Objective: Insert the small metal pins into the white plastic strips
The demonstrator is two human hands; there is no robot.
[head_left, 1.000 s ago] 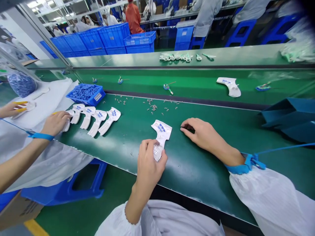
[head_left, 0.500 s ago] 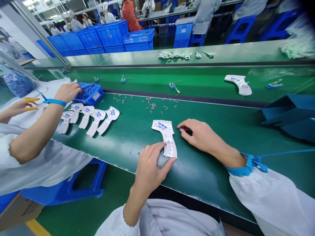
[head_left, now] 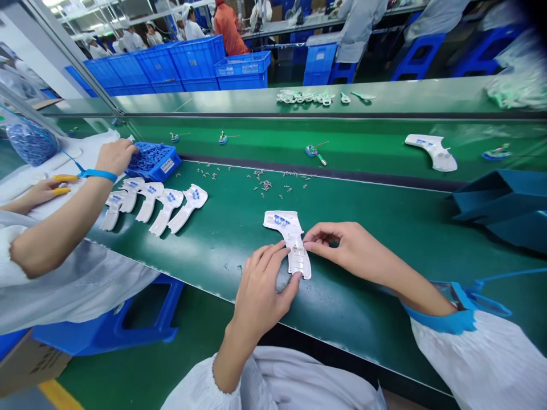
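Observation:
A white pistol-shaped plastic shell (head_left: 287, 233) with blue buttons lies flat on the green bench (head_left: 384, 228). My left hand (head_left: 262, 287) rests on the bench with its fingertips spread against the shell's handle, holding nothing. My right hand (head_left: 348, 247) is pinched at the handle's right edge; whether a small part sits between thumb and finger I cannot make out. A scatter of small metal screws (head_left: 267, 183) lies beyond the shell.
A co-worker's hand (head_left: 114, 156) reaches into a blue tray of blue parts (head_left: 164, 165) at the left, above a row of several white shells (head_left: 166, 206). Another shell (head_left: 433, 151) and small green parts ride the conveyor. A dark blue bin (head_left: 508, 202) stands at right.
My left hand let go of the shell's handle and flattened beside it. The shell turned to lie handle-down. My right hand came left to the handle. The co-worker's hand moved to the tray.

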